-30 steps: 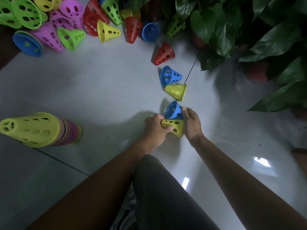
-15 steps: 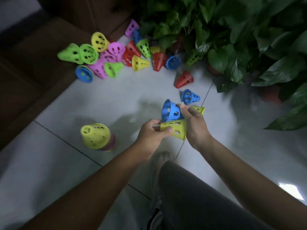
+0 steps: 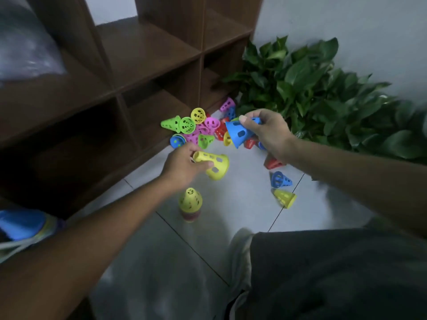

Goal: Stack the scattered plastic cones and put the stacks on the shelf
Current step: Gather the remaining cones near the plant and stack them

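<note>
The left grip curls round a yellow cone; above-right of it, the right grip pinches a blue cone.

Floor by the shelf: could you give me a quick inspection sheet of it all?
Surface: pale tiled floor, glossy.
Job's things: yellow cone in left hand; blue cone in right hand; yellow-topped stack standing upright; loose cone pile near the shelf.
Clutter: blue floor cone and yellow floor cone lying apart from the pile.
Grips: both hands hold one cone each.
Cables: nothing seen.
Surroundings: leafy plants, white wall.
</note>
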### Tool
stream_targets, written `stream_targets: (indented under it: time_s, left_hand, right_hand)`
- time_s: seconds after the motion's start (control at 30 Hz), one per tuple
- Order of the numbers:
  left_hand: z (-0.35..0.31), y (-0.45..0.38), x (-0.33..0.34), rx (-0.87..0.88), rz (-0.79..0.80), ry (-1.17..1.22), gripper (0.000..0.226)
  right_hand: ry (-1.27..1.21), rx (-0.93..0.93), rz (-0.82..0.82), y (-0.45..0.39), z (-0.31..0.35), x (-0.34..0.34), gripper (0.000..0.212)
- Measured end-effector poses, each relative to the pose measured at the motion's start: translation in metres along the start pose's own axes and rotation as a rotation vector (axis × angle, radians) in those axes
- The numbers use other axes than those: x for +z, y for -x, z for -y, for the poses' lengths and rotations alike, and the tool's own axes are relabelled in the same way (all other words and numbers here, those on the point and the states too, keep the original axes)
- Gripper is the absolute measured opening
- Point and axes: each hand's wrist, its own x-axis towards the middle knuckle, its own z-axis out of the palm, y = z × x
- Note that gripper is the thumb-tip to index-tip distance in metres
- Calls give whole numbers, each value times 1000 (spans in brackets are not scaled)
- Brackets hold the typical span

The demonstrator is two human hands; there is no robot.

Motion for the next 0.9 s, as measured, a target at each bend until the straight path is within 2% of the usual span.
stream_targets:
  time_s: [0.07,0.13,0.27,0.53,0.7,0.83,0.9]
  left_hand:
    - [6,2,-19,19,2,-107,52]
    - [5,7,-34,45,9,-224,43]
    - [13,16,-43,46,13,-463,30]
    - [47,30,-24,82,147,-564,39]
    - [53,26,-28,64,121,-431,39]
    - [62,22,-41,54,149,-456,31]
    - [64,20,-50,40,102,-462,27]
  right_hand:
    - [133,-20,62,3,15,4,32]
    - [246,-41,105,8,27,13,33]
    - [349,-39,131,26,27,44,35]
    - [403,25,137,66,-9,71,40]
    - [382,24,91,66,-17,77,41]
    - [397,19,121,65,-21,87,45]
    - [395,10,151,67,-24,99,45]
